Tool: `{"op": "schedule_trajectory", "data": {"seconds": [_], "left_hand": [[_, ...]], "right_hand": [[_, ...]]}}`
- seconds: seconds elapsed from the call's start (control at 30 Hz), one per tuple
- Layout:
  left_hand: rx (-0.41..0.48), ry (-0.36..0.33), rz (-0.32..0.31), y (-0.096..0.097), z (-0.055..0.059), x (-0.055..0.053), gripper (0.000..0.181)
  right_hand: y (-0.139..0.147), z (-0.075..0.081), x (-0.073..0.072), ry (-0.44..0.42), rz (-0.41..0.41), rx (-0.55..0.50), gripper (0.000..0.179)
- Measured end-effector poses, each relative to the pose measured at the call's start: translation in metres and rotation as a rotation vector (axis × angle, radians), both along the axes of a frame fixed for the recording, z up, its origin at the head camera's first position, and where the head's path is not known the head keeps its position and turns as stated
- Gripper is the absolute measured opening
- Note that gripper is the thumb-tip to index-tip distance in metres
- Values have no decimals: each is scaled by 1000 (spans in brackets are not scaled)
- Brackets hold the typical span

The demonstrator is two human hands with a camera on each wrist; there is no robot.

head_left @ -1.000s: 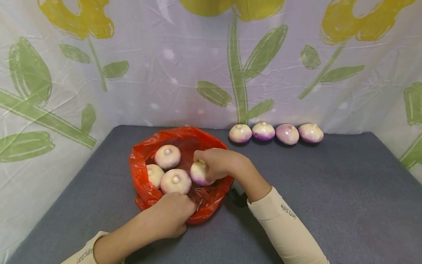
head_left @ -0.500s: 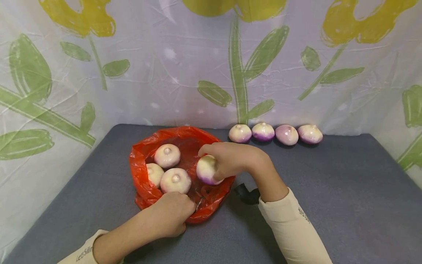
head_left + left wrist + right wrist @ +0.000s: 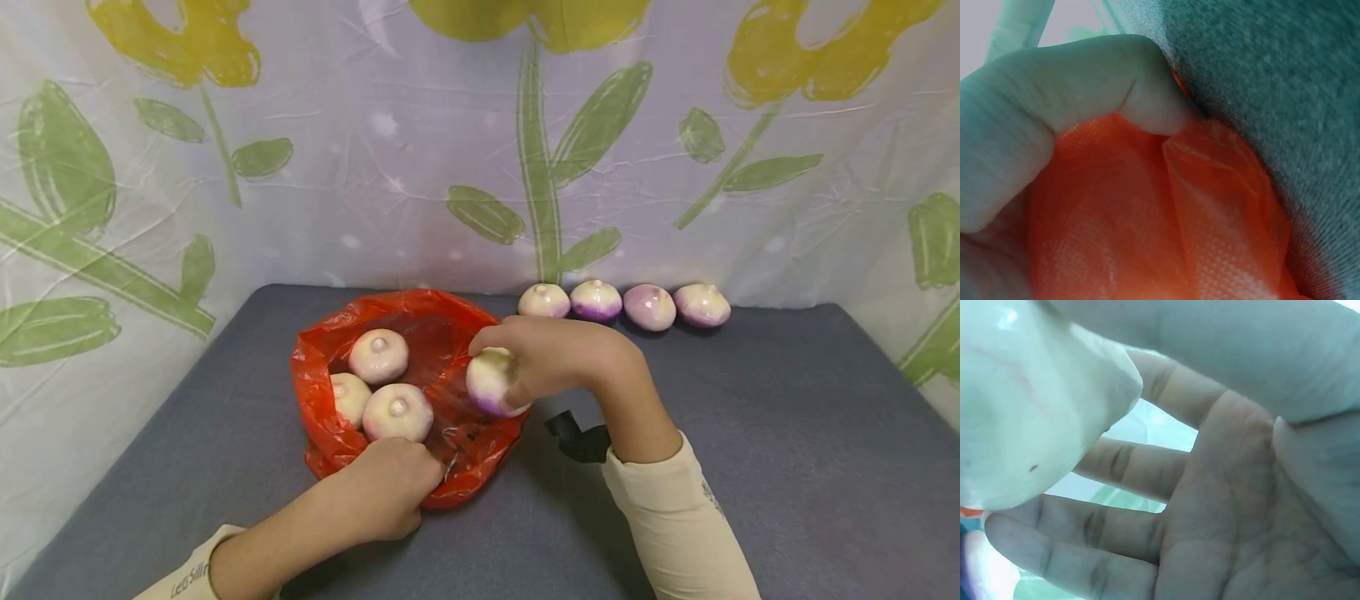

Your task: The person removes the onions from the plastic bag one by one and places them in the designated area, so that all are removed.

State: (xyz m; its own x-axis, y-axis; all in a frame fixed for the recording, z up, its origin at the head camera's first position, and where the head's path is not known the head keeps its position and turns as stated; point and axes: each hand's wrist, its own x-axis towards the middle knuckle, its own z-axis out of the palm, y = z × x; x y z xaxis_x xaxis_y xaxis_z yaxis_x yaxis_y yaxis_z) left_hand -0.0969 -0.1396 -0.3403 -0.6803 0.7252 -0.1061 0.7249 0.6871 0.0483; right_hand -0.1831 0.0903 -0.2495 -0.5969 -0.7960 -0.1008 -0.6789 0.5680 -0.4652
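My right hand (image 3: 551,358) holds a glossy cream-and-purple onion (image 3: 491,383) over the right rim of a red plastic bag (image 3: 318,417). In the right wrist view, the thumb and fingers are around the onion (image 3: 1035,412), its pointed tip towards the palm. My left hand (image 3: 390,487) grips the bag's near rim; its curled finger hooks over the red plastic (image 3: 1116,212) in the left wrist view. Inside the wide-mouthed bag lie three pale onions: a back one (image 3: 378,356), a left one (image 3: 349,398) partly covered by the plastic, and a front one (image 3: 397,412).
Several more onions (image 3: 649,307) stand in a row along the back of the grey cloth-covered table (image 3: 787,467). Behind them hangs a flower-printed curtain (image 3: 375,167). A black piece (image 3: 577,437) shows beside my right wrist.
My right hand has moved right with the onion, from inside the bag to over its right rim. The left hand keeps its grip on the bag, and the three onions inside stay put.
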Motion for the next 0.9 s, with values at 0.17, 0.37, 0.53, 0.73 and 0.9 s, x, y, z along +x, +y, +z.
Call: {"op": "schedule_trajectory", "data": {"seconds": [0.17, 0.37, 0.53, 0.73, 0.9], "left_hand": [[-2, 4, -2, 0, -1, 0, 23], [-1, 3, -1, 0, -1, 0, 22], [0, 9, -3, 0, -1, -1, 22], [11, 21, -5, -1, -2, 0, 22], [19, 35, -12, -1, -2, -1, 22]], "right_hand": [[8, 5, 3, -35, -20, -45, 40], [28, 11, 6, -39, -90, -115, 49], [44, 14, 3, -35, -152, -115, 53], [54, 15, 0, -41, -311, -53, 58], [60, 13, -2, -36, -386, -16, 54]]}}
